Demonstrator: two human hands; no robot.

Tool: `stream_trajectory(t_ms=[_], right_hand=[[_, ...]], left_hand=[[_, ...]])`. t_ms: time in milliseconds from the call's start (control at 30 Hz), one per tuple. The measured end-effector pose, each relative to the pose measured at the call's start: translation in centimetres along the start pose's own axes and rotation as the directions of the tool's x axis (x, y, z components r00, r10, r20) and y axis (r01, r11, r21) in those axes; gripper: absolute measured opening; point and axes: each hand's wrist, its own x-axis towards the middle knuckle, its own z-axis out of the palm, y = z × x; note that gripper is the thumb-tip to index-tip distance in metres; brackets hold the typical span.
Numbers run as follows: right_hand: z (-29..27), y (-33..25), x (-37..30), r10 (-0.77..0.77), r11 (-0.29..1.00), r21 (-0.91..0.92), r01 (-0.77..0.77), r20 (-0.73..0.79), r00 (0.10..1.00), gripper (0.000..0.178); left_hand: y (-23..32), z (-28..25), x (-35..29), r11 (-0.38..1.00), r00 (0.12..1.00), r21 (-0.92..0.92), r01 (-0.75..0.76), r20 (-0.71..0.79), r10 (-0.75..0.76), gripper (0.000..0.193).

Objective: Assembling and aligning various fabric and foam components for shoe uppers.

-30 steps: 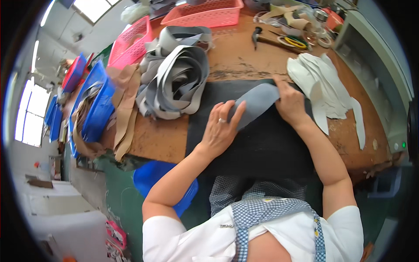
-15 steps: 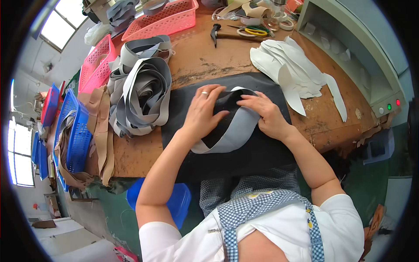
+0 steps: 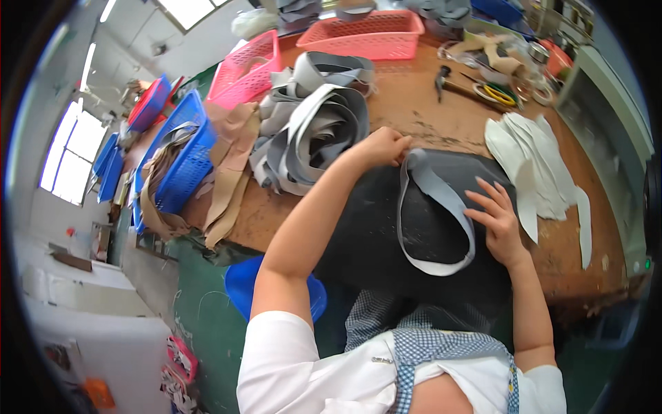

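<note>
My left hand (image 3: 386,146) is closed in a pinch at the upper end of a grey strip loop (image 3: 452,200), which looks like leather or a similar sheet material. The loop stands on edge in a teardrop shape on a black sheet (image 3: 365,221) at the table's near edge. Just right of the loop, my right hand (image 3: 498,224) has its fingers spread and holds nothing. To the left of the sheet, a pile of coiled grey strips (image 3: 310,138) sits on the table. White cut pieces (image 3: 534,162) lie stacked to the right.
Pink baskets (image 3: 362,36) stand along the back, and a blue basket (image 3: 186,155) with strips is at the left. Tan pieces (image 3: 231,165) hang over the table edge. A hammer (image 3: 469,93) and yellow-handled scissors (image 3: 500,95) lie at the back right, near a grey-green cabinet (image 3: 600,117).
My head view has turned, shifting the scene rightward. My right hand has let go of the loop and opened. My left hand has gone from inside the loop to its upper end, now pinching.
</note>
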Motion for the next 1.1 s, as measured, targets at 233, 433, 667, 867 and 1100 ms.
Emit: stream_trajectory(t_ms=[233,433,667,867,1100], right_hand=[[1.0,-0.7,-0.7,0.157,0.986,0.09,-0.139,-0.234,0.96,0.026],[1.4,-0.2,-0.9,0.26,0.962,0.161,-0.222,-0.281,0.924,0.029],[0.4,-0.5,-0.3,0.282,0.959,0.113,-0.26,-0.302,0.91,0.028],[-1.1,-2.3,3.8,0.261,0.953,0.235,-0.189,-0.33,0.907,0.028],[2.6,-10.5,14.9,-0.07,0.856,0.513,0.069,-0.018,0.997,0.027]], left_hand=[[-5.9,-16.2,-7.6,0.9,0.287,0.431,0.074,-0.873,0.394,0.023],[-18.2,-31.2,-13.3,0.76,0.258,0.357,0.544,-0.932,0.253,0.051],[-13.1,-35.3,-15.9,0.975,0.569,0.197,-0.105,-0.792,0.221,0.026],[-5.2,-35.8,-17.2,0.969,0.546,-0.081,-0.235,-0.835,0.063,0.021],[1.1,-33.1,-18.4,0.988,0.688,-0.097,-0.12,-0.726,0.013,0.023]])
